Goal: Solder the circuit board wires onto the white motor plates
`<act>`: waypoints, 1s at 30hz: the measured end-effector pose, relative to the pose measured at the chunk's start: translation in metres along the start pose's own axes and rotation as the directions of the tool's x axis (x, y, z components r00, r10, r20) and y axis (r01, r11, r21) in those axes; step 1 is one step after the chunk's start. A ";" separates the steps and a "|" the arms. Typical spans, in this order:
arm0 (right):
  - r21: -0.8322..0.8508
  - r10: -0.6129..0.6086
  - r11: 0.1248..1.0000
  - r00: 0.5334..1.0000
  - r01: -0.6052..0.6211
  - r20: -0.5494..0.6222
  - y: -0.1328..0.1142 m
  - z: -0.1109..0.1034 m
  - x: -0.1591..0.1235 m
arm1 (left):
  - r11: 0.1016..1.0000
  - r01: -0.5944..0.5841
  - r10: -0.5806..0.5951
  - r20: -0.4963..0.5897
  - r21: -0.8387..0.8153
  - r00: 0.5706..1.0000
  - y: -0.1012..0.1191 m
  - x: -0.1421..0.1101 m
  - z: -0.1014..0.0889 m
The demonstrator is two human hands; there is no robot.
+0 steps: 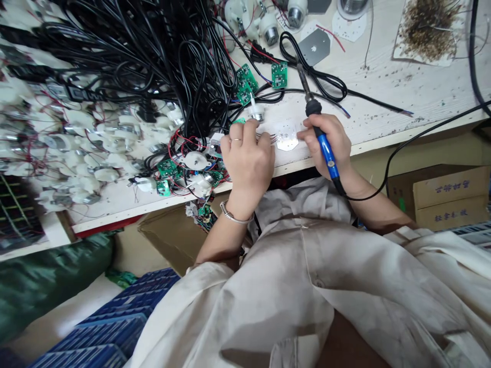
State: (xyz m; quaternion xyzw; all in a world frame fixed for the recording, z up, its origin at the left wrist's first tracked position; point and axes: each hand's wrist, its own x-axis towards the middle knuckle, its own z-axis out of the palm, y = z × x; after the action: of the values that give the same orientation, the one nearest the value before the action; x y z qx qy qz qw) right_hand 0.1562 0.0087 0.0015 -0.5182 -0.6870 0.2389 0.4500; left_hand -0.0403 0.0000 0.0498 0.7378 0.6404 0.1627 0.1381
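My right hand (330,140) is closed around the blue handle of a soldering iron (315,120), whose tip points up and away over the white bench (383,97). My left hand (247,158) is curled at the bench's front edge, its fingers pinched on thin wire ends (269,137) that reach toward a small metal plate (287,137) lying between both hands. A white motor (255,110) stands just above my left hand. Small green circuit boards (279,74) lie a little farther back.
A big tangle of black cables (153,56) covers the bench's left half, with a heap of white motors (76,148) beside it. Cardboard boxes (445,194) stand at the lower right, blue crates (111,327) at the lower left. A brown-stained pad (429,30) lies at the back right.
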 end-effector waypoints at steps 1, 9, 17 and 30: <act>-0.024 -0.055 0.998 0.998 0.055 0.010 0.002 0.001 0.001 | 1.000 0.011 -0.011 0.009 0.015 1.000 0.002 0.001 0.000; -0.159 -0.285 0.946 0.959 0.282 0.006 0.008 0.006 0.002 | 0.992 -0.068 0.061 0.071 0.109 0.996 0.003 0.008 0.001; -0.292 -0.220 0.932 0.975 0.216 0.020 0.010 0.009 -0.002 | 0.998 -0.064 0.062 -0.233 -0.002 0.971 -0.047 0.005 -0.060; -0.291 -0.187 0.909 0.918 0.297 0.350 0.015 -0.020 0.002 | 0.901 0.430 -0.410 -0.441 -0.059 0.798 -0.055 -0.019 -0.049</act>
State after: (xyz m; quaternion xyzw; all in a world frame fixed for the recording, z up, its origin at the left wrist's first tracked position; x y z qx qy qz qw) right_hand 0.1812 0.0131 0.0000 -0.4527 -0.8399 0.1382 0.2654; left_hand -0.1125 -0.0111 0.0704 0.5234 0.8057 0.2773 0.0047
